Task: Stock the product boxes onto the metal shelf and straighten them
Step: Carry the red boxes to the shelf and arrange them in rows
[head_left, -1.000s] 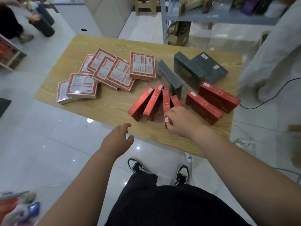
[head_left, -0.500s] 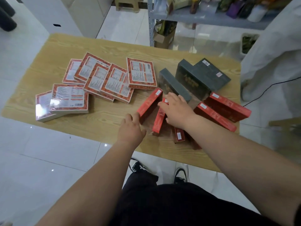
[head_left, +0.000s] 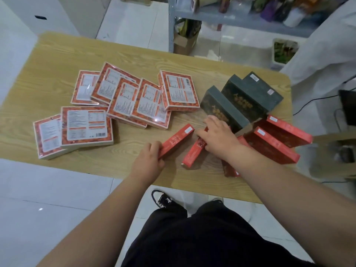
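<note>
We have one wide view, from our head, looking forward and steeply down, close over the surface [head_left: 57, 60], with the metal shelf [head_left: 221, 17] beyond.

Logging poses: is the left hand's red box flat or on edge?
On edge: red box has its narrow face up; left hand grips it.

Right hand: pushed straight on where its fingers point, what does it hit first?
Probably the overlapping flat orange boxes up-left of the right hand, after a short strip of bare table. Height is unclear; it might pass over them.
</note>
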Tool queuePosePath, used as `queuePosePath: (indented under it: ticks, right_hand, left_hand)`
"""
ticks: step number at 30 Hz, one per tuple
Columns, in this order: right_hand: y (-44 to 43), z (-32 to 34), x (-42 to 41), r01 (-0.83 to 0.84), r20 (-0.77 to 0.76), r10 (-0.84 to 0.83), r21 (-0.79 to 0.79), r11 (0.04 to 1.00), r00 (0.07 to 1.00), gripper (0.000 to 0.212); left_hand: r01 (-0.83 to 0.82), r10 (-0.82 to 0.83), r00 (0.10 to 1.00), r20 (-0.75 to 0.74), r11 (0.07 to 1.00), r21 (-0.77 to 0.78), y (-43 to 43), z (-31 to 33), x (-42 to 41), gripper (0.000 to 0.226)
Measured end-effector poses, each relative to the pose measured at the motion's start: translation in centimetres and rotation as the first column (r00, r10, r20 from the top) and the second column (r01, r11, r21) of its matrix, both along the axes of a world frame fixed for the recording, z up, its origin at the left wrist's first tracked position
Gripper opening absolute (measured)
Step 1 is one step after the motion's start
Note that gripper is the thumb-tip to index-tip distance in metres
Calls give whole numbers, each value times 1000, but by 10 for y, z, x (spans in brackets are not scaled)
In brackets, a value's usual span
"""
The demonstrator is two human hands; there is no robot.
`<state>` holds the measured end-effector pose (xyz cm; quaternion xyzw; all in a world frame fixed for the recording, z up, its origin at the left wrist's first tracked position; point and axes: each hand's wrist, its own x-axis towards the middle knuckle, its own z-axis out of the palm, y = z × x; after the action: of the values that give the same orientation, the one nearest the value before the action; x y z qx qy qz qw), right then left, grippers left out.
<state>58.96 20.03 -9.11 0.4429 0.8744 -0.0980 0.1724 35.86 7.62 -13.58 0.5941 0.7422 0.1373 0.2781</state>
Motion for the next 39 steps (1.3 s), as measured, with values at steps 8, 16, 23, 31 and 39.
queuePosePath:
  ticks: [8, 16, 23, 31, 39]
  right_hand:
    - [-22, -22, -25, 118, -254, -180, -242, 963, 950, 36]
    - [-29, -8, -2, 232, -349, -754, -806, 544, 556, 46]
    - [-25, -2, 8, 88, -315, -855, -920, 381, 412, 45]
    - [-81, 10, -16, -39, -315, -752, -932, 360, 580, 3]
    - [-162, 41, -84, -137, -373, -497, -884, 448, 784, 7]
  left_hand:
    - [-310, 332, 892, 307, 943, -120, -67, 11, -61, 44]
    - [-871, 726, 148, 672, 417, -259, -99, 52, -65, 30]
    - [-952, 803, -13, 596, 173, -254, -179, 79, -19, 33]
    - [-963, 834, -111, 540, 43, -265, -273, 92, 53, 38]
    - [-965, 772, -230, 592, -100, -244, -379, 99, 74, 32]
